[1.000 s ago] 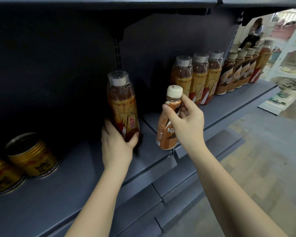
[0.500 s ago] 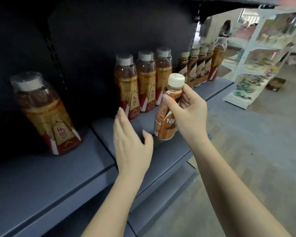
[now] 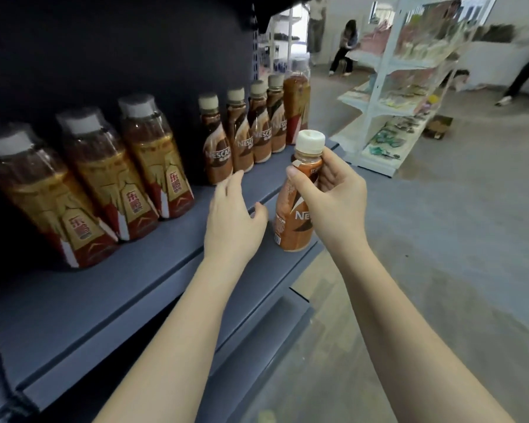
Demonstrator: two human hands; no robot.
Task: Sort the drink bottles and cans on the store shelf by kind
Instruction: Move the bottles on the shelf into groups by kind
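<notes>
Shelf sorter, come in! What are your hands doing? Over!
Right hand grips coffee bottle. Left hand open over shelf, holding nothing. Space before coffee row free.

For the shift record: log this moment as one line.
right hand: grips coffee bottle off shelf | left hand: open, reaching toward coffee row | stage: placing pending

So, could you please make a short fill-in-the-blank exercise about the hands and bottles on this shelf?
1. The right hand grips a coffee bottle with a ____ cap.
2. The left hand holds ____.
3. The coffee row on the shelf counts ____ bottles.

Missing words: white; nothing; four
</notes>
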